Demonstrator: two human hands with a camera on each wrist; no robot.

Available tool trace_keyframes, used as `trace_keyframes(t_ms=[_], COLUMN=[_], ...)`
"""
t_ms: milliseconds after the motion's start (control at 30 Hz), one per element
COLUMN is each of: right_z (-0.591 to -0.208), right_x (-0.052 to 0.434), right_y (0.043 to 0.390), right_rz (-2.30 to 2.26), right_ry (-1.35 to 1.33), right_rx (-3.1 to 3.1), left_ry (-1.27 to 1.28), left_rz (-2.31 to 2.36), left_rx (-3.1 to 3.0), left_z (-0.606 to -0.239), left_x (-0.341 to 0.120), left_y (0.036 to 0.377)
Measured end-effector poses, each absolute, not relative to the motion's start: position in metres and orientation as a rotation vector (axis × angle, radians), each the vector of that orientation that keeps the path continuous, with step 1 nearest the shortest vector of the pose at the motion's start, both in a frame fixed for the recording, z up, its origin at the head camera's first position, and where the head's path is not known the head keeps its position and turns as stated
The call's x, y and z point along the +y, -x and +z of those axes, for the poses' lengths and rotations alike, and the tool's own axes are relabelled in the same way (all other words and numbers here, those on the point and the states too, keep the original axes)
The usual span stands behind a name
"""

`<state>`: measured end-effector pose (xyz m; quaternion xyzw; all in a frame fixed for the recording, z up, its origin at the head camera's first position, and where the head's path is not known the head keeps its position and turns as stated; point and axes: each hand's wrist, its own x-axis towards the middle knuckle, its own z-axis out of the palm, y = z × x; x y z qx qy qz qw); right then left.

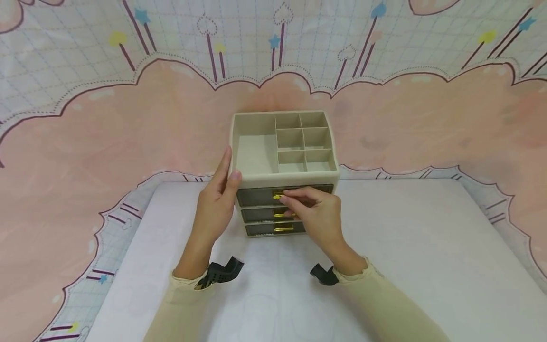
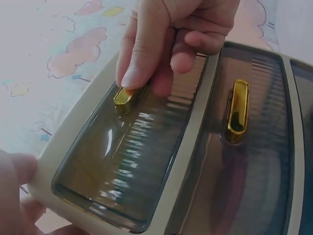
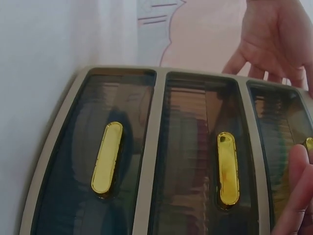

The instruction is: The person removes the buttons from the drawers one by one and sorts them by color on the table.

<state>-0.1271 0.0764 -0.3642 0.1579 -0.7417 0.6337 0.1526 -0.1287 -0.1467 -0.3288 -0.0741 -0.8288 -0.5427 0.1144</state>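
Note:
A beige desk organizer (image 1: 284,179) stands upright on the white table, its open compartments on top and three dark see-through drawers in front. My left hand (image 1: 212,205) rests along its left side, fingers mostly straight, thumb at the upper front corner. With thumb and index finger my right hand (image 1: 319,213) pinches the gold handle (image 2: 123,99) of the top drawer (image 1: 256,197). That drawer sits flush in the frame. Below it, the middle drawer's gold handle (image 3: 228,169) and the bottom drawer's gold handle (image 3: 107,157) are untouched. The right hand partly covers the drawers' right ends in the head view.
The white tabletop (image 1: 410,237) spreads to both sides of the organizer. Behind it hangs a pink and white patterned cloth (image 1: 171,128), which also shows along the table's side edges. Black wrist straps (image 1: 222,271) project inward from the beige sleeves (image 1: 384,299).

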Motion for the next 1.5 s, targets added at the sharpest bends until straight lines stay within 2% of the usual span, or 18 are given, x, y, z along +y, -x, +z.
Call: trace_keyframes(t_ms=[1500], right_z=[-0.363], right_x=[0.082], right_y=[0.063], right_rz=[1.665], right_ry=[-0.698], right_rx=[-2.13], left_ry=[0.241], left_rz=[-1.601], left_rx=[-2.447], left_z=[-0.334], left_x=[-0.152], left_y=[0.132])
